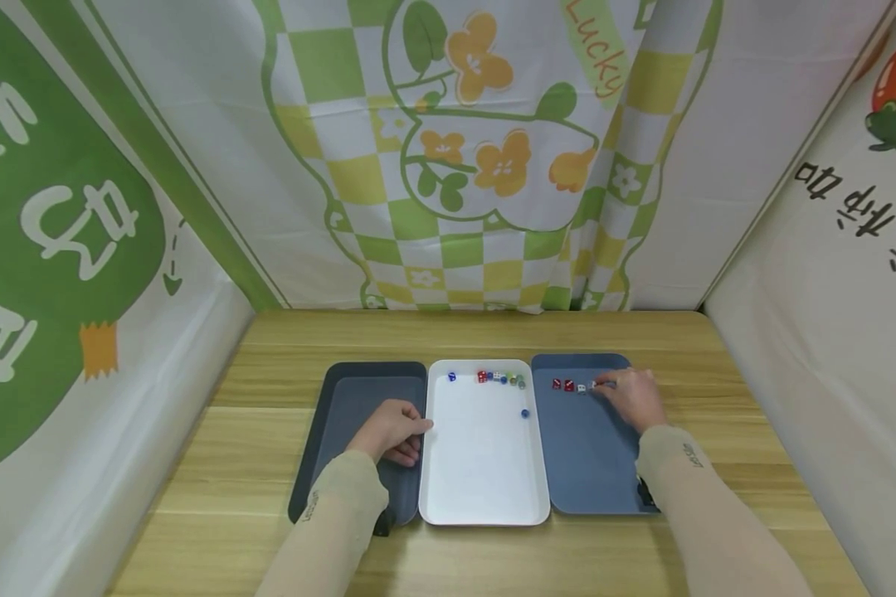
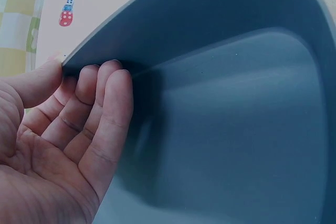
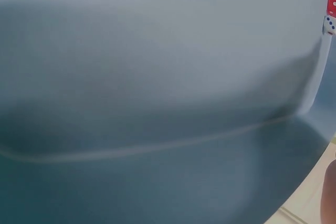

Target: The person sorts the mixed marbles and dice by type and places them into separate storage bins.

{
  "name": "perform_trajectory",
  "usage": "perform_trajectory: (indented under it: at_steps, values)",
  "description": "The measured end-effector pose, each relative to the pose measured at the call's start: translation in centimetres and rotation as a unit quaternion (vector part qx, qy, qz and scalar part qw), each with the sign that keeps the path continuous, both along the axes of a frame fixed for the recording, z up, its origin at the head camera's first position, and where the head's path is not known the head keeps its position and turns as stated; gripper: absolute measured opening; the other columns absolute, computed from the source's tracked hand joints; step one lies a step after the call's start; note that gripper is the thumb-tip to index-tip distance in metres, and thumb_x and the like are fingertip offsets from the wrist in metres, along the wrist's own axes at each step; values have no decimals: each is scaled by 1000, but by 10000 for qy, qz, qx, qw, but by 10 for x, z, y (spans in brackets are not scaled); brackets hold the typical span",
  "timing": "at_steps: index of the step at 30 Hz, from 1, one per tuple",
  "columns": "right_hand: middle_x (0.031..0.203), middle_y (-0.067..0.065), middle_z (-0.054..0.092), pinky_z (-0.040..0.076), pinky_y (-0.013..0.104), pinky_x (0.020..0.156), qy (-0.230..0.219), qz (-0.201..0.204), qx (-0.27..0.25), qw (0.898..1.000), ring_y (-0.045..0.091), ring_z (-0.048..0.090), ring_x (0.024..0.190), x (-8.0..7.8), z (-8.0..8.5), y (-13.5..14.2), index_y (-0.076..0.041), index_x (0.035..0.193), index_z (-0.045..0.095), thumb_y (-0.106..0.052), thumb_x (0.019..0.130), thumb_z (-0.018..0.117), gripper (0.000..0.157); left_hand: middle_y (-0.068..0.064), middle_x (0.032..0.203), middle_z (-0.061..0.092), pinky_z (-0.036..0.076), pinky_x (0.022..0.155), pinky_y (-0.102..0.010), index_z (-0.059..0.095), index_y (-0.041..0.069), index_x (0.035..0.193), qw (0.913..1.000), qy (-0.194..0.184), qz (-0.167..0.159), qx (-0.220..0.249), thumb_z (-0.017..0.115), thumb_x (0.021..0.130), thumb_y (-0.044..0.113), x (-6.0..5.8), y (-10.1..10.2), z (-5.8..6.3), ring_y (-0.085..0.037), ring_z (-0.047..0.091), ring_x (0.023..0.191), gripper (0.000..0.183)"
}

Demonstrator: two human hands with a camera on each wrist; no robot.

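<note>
Left hand [image 1: 392, 429]: the rim of the dark tray [image 1: 362, 394] is pinched between thumb and fingers, presumably so that it is steadied.
Right hand [image 1: 635, 396]: a white die [image 1: 593, 385] is pinched by the fingertips, as suits so small a thing.
Blue tray [image 1: 586, 468]: that die is held at the row's end, beside another white die [image 1: 581, 388] and two red dice [image 1: 569, 385], apparently aligned for order.
White tray [image 1: 481, 468]: set between the others, perhaps for easy reach; a blue piece [image 1: 525, 414] lies apart.
</note>
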State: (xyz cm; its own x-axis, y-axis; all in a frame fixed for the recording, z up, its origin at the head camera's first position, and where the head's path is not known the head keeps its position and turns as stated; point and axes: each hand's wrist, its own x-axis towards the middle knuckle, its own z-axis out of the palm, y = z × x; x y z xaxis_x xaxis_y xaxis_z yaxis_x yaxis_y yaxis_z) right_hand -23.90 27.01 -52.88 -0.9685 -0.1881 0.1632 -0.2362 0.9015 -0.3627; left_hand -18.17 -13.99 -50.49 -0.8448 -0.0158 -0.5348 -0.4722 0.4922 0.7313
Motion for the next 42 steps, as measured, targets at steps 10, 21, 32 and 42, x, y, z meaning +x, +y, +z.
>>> perform_trajectory:
  at_steps: [10, 21, 32, 42]
  values:
    - [97, 15, 78, 41, 54, 86, 13, 26, 209, 9998, 38, 69, 98, 0, -5, -3, -5, 99, 81, -15, 89, 79, 13, -13, 76, 65, 62, 57, -36, 61, 5, 90, 10000, -1, -30, 31, 72, 97, 21, 1, -1, 1, -23, 67, 62, 20]
    - [95, 12, 78, 38, 50, 80, 3, 29, 379, 9993, 36, 69, 94, -1, -11, -2, -8, 95, 82, -14, 88, 80, 10, -13, 75, 65, 62, 57, -36, 62, 5, 91, 9999, -95, 31, 9, 73, 97, 21, -1, 0, -1, -23, 67, 62, 20]
    - [96, 11, 78, 36, 47, 76, 58, 9, 308, 9995, 35, 69, 94, 0, -14, -2, -9, 97, 82, -19, 88, 81, 13, -13, 75, 65, 62, 57, -35, 61, 5, 91, 10000, 3, -16, 18, 72, 97, 21, 2, -1, 0, -23, 67, 62, 20]
    - [108, 16, 76, 41, 50, 84, -142, -79, 168, 9997, 39, 67, 107, 0, -11, -3, -6, 109, 79, -24, 91, 78, 26, -13, 75, 65, 62, 56, -36, 61, 5, 92, 10000, -13, -10, 28, 72, 97, 21, 1, -2, -2, -23, 67, 62, 20]
